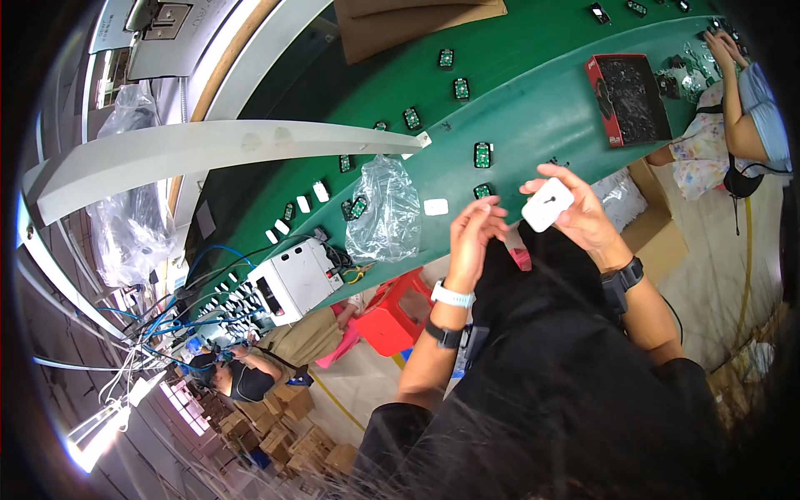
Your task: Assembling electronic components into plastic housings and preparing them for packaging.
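A white plastic cover (547, 205), square with rounded corners and a dark mark in its middle, is held up in the fingers of my right hand (585, 218). Beside it my left hand (473, 237) is raised with its fingers loosely bent and apart, and I see nothing in it. Just beyond the left fingertips, a black casing with a green circuit board (482, 192) lies on the green bench (533, 125). A similar board casing (482, 155) rests farther back. To the left of these a flat white piece (435, 207) lies on the bench.
A crumpled clear bag (383, 212) lies left on the bench, near a white machine (297, 279). Several board casings line the green strip behind. At right are a red box (629, 100) of black parts, a cardboard carton (658, 233) and a co-worker (746, 117). A red stool (387, 317) stands below.
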{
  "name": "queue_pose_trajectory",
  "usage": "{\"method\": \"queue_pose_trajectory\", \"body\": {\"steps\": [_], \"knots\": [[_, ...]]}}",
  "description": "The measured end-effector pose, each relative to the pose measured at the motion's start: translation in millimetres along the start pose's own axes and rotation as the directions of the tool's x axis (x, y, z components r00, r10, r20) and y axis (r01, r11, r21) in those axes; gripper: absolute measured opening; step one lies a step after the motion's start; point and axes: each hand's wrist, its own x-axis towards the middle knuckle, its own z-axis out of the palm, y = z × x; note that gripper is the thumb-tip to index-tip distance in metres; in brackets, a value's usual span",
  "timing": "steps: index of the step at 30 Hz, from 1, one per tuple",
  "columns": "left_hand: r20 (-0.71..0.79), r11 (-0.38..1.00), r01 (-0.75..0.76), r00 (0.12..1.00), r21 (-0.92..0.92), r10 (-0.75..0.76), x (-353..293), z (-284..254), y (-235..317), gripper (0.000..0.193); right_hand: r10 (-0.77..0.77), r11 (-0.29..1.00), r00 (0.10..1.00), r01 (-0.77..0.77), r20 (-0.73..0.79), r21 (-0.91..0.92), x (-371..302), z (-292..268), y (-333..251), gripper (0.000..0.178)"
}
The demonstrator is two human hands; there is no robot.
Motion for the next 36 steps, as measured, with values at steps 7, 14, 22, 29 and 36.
{"method": "queue_pose_trajectory", "body": {"steps": [7,14,22,29,36], "knots": [[0.078,0.139,-0.162,0.878,0.977,0.473,71,-82,-96,0.083,0.040,0.998,0.994,-0.035,-0.102,0.047,-22,-38,-10,0.071],[0.195,0.104,-0.245,0.917,0.964,0.348,103,-101,-120,0.074,0.040,0.997,0.994,-0.032,-0.104,0.074,-27,-30,-7,0.068],[0.401,0.366,-0.562,0.809,0.742,0.431,30,7,-12,0.068,0.066,0.992,0.998,-0.064,-0.019,0.108,-15,-13,-6,0.065],[0.457,0.329,-0.660,0.725,0.675,0.516,-45,40,74,0.075,0.046,0.987,0.983,-0.072,0.178,0.145,5,38,-19,0.076],[0.334,0.550,-0.752,0.656,0.364,0.677,-78,56,93,0.079,0.010,0.975,0.964,-0.069,0.266,0.213,7,73,-37,0.072]]}}
